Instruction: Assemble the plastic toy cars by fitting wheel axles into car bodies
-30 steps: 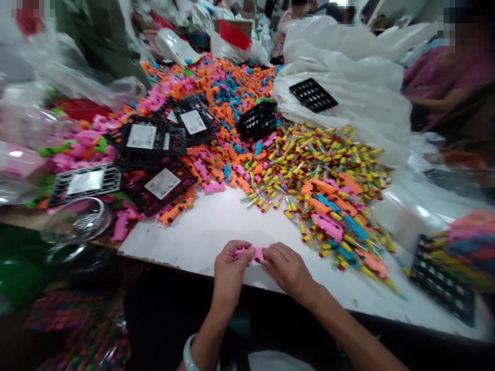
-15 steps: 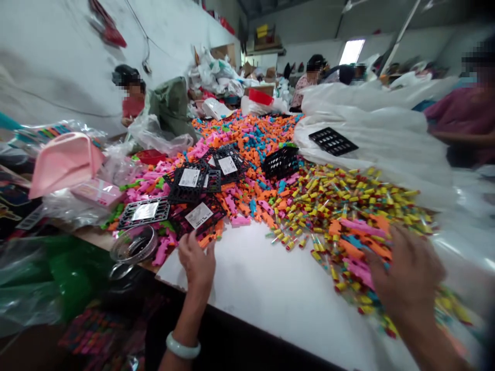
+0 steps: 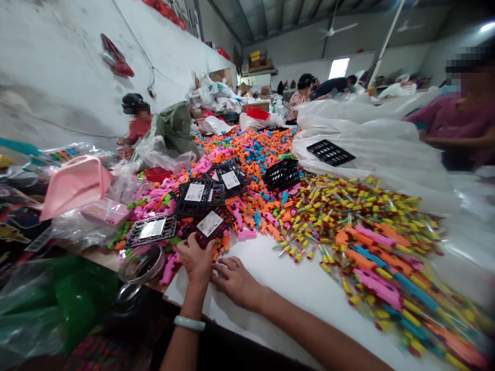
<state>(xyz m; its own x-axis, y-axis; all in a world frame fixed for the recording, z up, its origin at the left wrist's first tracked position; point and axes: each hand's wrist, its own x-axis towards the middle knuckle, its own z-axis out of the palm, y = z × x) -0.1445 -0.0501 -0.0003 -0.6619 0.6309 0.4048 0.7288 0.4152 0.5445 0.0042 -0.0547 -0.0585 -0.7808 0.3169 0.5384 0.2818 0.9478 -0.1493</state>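
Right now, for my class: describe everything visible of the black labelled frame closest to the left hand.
The black labelled frame is a flat openwork piece that looks like plastic. A white label sits on it, its dark print too small to read. It lies at an angle on the near side of the coloured pile, with orange pieces beside it. The left hand is at its near edge; whether they touch is unclear.
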